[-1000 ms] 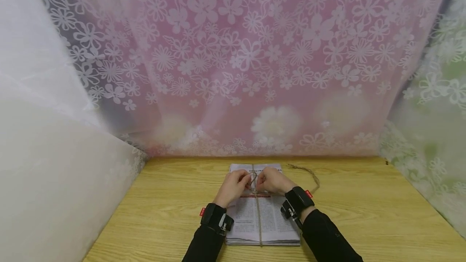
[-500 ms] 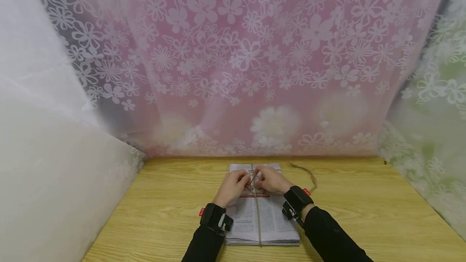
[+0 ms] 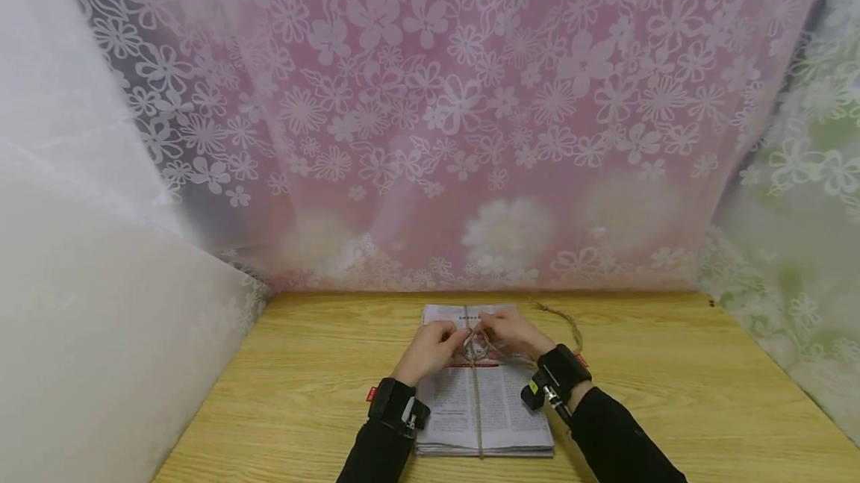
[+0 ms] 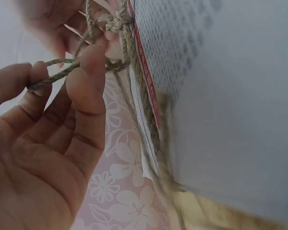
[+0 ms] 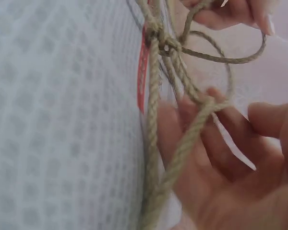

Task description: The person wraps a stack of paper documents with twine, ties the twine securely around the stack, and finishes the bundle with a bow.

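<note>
A stack of newspapers (image 3: 450, 412) lies on the table, bound lengthwise with brown twine (image 3: 477, 401). Over its upper part, my left hand (image 3: 426, 352) pinches a thin loop of the twine between thumb and fingers. In the left wrist view that loop (image 4: 57, 76) stands out from the knot (image 4: 121, 21). Opposite it, my right hand (image 3: 513, 330) has curled fingers at a bend in another strand. Close up in the right wrist view, this strand (image 5: 187, 139) crosses the right fingers, while the thumb is apart from it; part of the fingertips is hidden behind the twine.
A loose twine end (image 3: 561, 311) lies on the wood-grain table (image 3: 672, 386) to the right of the stack. Pink floral sheeting (image 3: 470, 132) hangs behind the table, with a pale sheet (image 3: 87, 319) at left and a green-white one (image 3: 806, 244) at right.
The right hand has shifted slightly right, its wrist has turned, and a strand now stretches from its fingers toward the right. The left hand stays nearly in place with its loop.
</note>
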Tool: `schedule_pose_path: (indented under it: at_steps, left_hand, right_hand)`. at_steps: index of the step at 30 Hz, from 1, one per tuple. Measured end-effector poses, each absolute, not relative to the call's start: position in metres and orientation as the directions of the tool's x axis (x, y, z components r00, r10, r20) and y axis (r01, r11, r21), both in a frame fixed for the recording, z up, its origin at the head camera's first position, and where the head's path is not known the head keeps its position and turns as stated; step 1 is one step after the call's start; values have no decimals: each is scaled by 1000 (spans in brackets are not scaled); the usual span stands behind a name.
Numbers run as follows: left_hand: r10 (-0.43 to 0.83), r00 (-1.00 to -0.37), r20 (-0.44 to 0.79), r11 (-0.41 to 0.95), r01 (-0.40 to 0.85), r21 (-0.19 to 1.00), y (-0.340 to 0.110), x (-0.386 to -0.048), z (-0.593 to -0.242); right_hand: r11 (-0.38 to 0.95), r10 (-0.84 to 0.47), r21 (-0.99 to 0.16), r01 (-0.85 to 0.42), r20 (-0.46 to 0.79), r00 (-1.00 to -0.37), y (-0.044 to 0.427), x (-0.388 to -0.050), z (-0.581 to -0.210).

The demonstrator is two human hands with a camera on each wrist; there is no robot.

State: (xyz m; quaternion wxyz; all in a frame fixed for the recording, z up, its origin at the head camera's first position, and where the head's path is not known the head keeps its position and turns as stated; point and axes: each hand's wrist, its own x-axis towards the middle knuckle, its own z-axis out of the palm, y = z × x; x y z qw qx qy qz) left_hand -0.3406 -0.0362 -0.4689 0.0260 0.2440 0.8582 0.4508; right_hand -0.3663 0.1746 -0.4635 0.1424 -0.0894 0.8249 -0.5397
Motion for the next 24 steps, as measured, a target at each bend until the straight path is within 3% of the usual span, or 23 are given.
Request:
schedule_pose_path:
  at_steps: [5,11,24]
  left_hand:
    - [458,-874,161,489,400,775,-36,-341,-472]
    - [449,-885,123,529,374,762,-37,-341,-473]
    - [432,-896,103,703,407,583,-25,-329,-470]
  right_hand:
    - [531,-220,-839,-119,-1,-975,178,-361,-466]
    - [573,-288,-808,-137,-42,-957,177,-351,-465]
    - [674,-357,-668,-313,76,-931,173,-346,-465]
